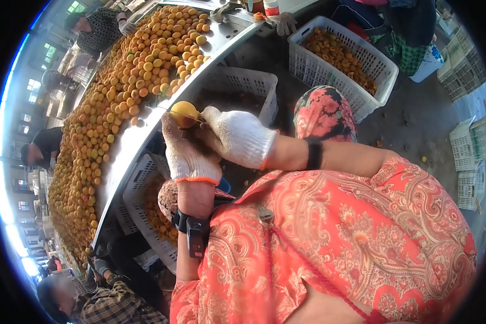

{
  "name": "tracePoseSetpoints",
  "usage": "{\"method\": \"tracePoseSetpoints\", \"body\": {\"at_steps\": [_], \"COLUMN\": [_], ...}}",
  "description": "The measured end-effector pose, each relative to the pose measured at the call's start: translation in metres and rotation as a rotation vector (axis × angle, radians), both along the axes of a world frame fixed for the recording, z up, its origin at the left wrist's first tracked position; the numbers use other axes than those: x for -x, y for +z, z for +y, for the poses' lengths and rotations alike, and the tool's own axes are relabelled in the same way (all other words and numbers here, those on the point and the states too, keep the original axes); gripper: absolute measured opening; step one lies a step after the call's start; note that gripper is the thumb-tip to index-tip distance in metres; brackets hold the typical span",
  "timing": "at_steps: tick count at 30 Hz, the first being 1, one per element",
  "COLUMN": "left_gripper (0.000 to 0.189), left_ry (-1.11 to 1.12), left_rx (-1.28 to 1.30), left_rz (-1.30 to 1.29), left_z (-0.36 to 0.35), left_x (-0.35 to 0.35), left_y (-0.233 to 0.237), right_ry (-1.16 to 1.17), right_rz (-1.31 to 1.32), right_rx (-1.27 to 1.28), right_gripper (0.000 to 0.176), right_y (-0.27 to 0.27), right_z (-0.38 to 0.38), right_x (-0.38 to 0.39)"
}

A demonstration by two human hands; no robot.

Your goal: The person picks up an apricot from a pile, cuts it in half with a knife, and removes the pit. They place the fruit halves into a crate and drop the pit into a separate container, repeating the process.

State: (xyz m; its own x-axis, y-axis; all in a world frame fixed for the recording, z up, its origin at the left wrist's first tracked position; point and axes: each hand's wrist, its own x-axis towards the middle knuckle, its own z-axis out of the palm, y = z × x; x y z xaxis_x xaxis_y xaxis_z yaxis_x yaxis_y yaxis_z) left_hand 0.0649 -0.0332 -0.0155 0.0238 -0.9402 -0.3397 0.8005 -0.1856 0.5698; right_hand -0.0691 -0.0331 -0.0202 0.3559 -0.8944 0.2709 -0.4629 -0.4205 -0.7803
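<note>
Orange paisley clothing (pixel 329 243) is seen closest, at the lower right. From it the left forearm, banded by a black wrist device (pixel 193 229), is raised upright, and the right forearm is laid across from the right. The gloved left hand (pixel 189 154) is cupped shut beneath an apricot (pixel 184 112), held beside the steel table (pixel 129 146). The gloved right hand (pixel 237 135) is curled closed against the fruit's side; whether anything is pinched cannot be told. Beyond, loose apricots (pixel 140 70) are heaped, and a white crate (pixel 313 70) is filled with fruit.

Gloved left hand (pixel 189 155) and right hand (pixel 238 136), fingers closed, touching.
</note>
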Motion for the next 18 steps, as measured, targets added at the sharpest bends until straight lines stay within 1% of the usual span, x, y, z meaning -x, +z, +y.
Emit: {"method": "tracePoseSetpoints", "body": {"at_steps": [3,4,5,7,9,11,13,15,17,18], "left_gripper": [0.055,0.055,0.055,0.056,0.056,0.056,0.055,0.055,0.054,0.054], "left_ry": [0.047,0.048,0.043,0.007,-0.013,-0.034,0.004,0.015,0.027,-0.014], "left_rx": [0.01,0.009,0.083,0.216,0.221,0.232,0.157,0.164,0.17,0.205], "left_rz": [-0.064,-0.065,-0.083,-0.068,-0.077,-0.089,-0.069,-0.105,-0.142,-0.142], "left_z": [0.007,0.008,0.006,0.005,0.008,0.011,0.016,0.02,0.025,0.028], "left_x": [0.006,0.004,0.0,-0.008,-0.009,-0.007,-0.002,0.001,0.002,0.002], "left_y": [0.012,0.011,0.008,0.002,-0.001,0.001,0.004,0.008,0.012,0.014], "right_ry": [0.037,0.07,0.101,0.102,0.101,0.109,0.119,0.13,0.139,0.14], "right_rz": [-0.048,-0.191,-0.332,-0.312,-0.293,-0.221,-0.235,-0.249,-0.235,-0.236], "right_rx": [-0.033,0.026,0.087,0.056,0.028,0.015,0.049,0.08,0.051,0.053], "right_gripper": [0.028,0.031,0.035,0.036,0.037,0.036,0.035,0.035,0.035,0.035], "right_y": [-0.002,-0.006,-0.006,0.0,0.004,0.007,0.004,0.004,0.005,0.007], "right_z": [0.001,0.002,0.003,0.006,0.01,0.013,0.014,0.016,0.018,0.018], "right_x": [0.0,0.001,0.002,0.008,0.011,0.013,0.013,0.014,0.015,0.016]}}
